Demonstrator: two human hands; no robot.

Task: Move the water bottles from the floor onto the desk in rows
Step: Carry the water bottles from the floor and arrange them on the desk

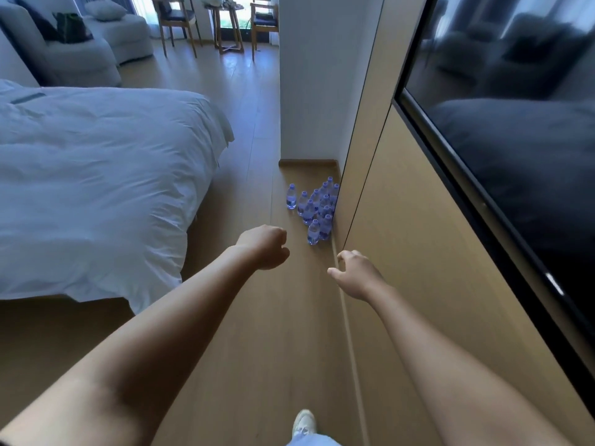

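Along the left side, a bed (pixel 96 175) with rumpled white bedding; armchairs (pixel 74 49) and a small table with wooden chairs (pixel 225 24) further back by the window. Left hand (pixel 265 247) reaches forward over the wood floor (pixel 251 317), fingers curled under, holding nothing. Water bottles (pixel 314 209) stand upright in a tight cluster on the floor, tucked into the corner where a white wall (pixel 309 91) meets a tan wall panel (pixel 402 252); one bottle stands slightly apart on the cluster's left. Right hand (pixel 354 273) extends beside the panel, fingers loosely curled, thumb out, also grasping nothing. Both hands short of the bottles, not touching. Dark TV screen (pixel 515 140) on the far right. Surface not in view. Judged progress: no bottle lifted here; whole visible cluster left to move, rows not begun as far as can be seen.
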